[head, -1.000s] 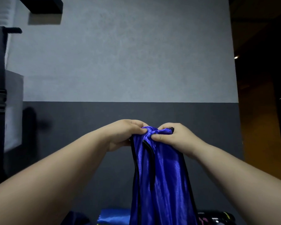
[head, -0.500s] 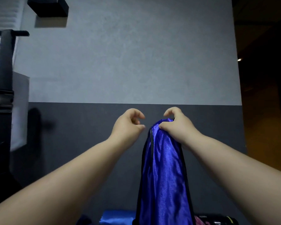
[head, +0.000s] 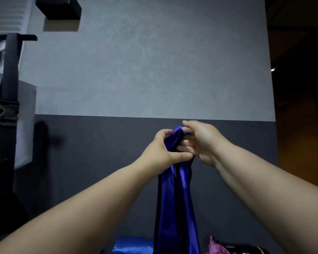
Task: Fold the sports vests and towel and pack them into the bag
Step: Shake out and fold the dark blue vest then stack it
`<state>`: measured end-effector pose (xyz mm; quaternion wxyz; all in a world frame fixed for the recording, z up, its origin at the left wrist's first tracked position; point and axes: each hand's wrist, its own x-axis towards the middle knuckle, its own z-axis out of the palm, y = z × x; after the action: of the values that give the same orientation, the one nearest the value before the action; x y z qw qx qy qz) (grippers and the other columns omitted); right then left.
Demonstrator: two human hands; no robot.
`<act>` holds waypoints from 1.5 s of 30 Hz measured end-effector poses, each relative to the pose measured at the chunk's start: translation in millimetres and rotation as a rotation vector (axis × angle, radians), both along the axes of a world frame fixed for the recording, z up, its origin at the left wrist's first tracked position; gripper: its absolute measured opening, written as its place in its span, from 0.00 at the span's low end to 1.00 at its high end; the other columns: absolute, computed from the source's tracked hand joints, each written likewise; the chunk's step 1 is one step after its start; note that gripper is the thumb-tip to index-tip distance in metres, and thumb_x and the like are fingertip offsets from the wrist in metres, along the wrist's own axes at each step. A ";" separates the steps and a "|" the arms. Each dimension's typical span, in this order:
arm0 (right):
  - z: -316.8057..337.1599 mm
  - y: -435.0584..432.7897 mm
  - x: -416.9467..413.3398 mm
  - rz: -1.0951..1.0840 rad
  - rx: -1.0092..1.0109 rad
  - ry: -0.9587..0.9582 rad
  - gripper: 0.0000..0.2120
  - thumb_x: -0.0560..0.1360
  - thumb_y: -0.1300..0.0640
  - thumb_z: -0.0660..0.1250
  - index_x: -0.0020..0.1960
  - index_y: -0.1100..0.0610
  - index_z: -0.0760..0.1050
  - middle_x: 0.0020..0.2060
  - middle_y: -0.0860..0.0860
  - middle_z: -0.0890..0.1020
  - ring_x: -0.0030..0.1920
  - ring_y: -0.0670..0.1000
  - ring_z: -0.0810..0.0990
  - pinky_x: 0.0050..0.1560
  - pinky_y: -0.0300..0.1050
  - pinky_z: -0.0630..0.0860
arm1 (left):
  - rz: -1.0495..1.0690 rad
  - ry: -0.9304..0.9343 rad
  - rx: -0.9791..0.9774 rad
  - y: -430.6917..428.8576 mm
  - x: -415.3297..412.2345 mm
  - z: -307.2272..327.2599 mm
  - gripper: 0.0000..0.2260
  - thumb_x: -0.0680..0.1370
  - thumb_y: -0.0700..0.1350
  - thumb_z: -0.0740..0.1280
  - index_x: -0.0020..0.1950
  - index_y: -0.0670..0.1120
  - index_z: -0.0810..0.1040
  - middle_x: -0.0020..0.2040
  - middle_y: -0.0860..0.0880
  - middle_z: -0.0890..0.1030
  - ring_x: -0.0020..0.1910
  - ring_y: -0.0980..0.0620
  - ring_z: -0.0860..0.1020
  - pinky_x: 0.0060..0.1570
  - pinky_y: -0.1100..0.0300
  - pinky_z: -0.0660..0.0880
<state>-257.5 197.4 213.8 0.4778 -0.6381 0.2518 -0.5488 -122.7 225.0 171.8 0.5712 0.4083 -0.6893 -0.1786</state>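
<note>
A shiny dark blue sports vest [head: 176, 208] with black trim hangs straight down in front of me, bunched into a narrow strip. My left hand [head: 163, 151] grips its top end, fingers curled round the cloth and the thumb laid across the front. My right hand [head: 200, 142] is beside it on the right, its fingers stretched out and touching the top of the vest. At the bottom edge lie a lighter blue cloth [head: 132, 246] and a pink cloth [head: 214, 246]. A black bag [head: 246, 251] shows just right of the pink cloth, mostly cut off.
A grey and dark two-tone wall [head: 145, 79] stands close ahead. On the left hangs a black strap with a buckle [head: 7, 110] in front of a white panel. A black box [head: 59, 8] is mounted high on the wall. A dark doorway opens on the right.
Half a second ago my right hand held the vest's top and my left hand was off it. Now the left hand grips the top and the right hand's fingers have straightened.
</note>
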 end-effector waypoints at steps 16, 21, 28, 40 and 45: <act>-14.3 -21.8 -10.5 -0.295 -0.358 0.468 0.09 0.74 0.50 0.71 0.44 0.55 0.76 0.39 0.49 0.81 0.38 0.48 0.77 0.39 0.43 0.74 | -0.233 0.310 0.114 -11.0 24.6 0.9 0.10 0.78 0.38 0.68 0.58 0.41 0.79 0.51 0.42 0.84 0.46 0.47 0.83 0.47 0.56 0.78; -12.5 -19.9 -13.7 -0.198 -0.315 0.424 0.13 0.71 0.51 0.75 0.46 0.60 0.79 0.36 0.50 0.82 0.34 0.47 0.78 0.37 0.41 0.74 | -0.223 0.327 0.126 -14.1 26.1 -1.7 0.10 0.77 0.39 0.69 0.57 0.42 0.80 0.51 0.43 0.84 0.50 0.46 0.83 0.50 0.54 0.77; -8.1 -18.8 -18.1 -0.145 -0.258 0.331 0.15 0.71 0.53 0.76 0.50 0.62 0.81 0.43 0.56 0.86 0.40 0.51 0.83 0.47 0.47 0.79 | -0.278 0.306 0.148 -11.5 21.8 -5.2 0.07 0.77 0.40 0.69 0.55 0.44 0.81 0.53 0.43 0.84 0.49 0.47 0.82 0.55 0.52 0.78; 6.0 -19.4 -44.2 -0.212 -0.345 0.479 0.07 0.68 0.56 0.78 0.44 0.56 0.82 0.37 0.49 0.86 0.36 0.46 0.84 0.37 0.37 0.78 | -0.170 0.393 0.154 -15.2 33.1 -0.2 0.02 0.77 0.40 0.69 0.49 0.44 0.80 0.48 0.43 0.85 0.45 0.47 0.83 0.49 0.53 0.80; 12.8 -25.4 -69.8 -0.303 -0.390 0.594 0.08 0.69 0.52 0.77 0.45 0.54 0.83 0.39 0.48 0.86 0.39 0.45 0.84 0.39 0.38 0.78 | -0.028 0.443 0.137 -14.2 48.7 6.4 0.01 0.78 0.42 0.69 0.48 0.45 0.79 0.43 0.46 0.84 0.40 0.49 0.82 0.44 0.56 0.79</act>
<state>-327.3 172.0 226.6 0.1674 -0.8037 0.3616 -0.4420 -74.0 210.8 178.1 0.6770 0.3872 -0.5390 -0.3181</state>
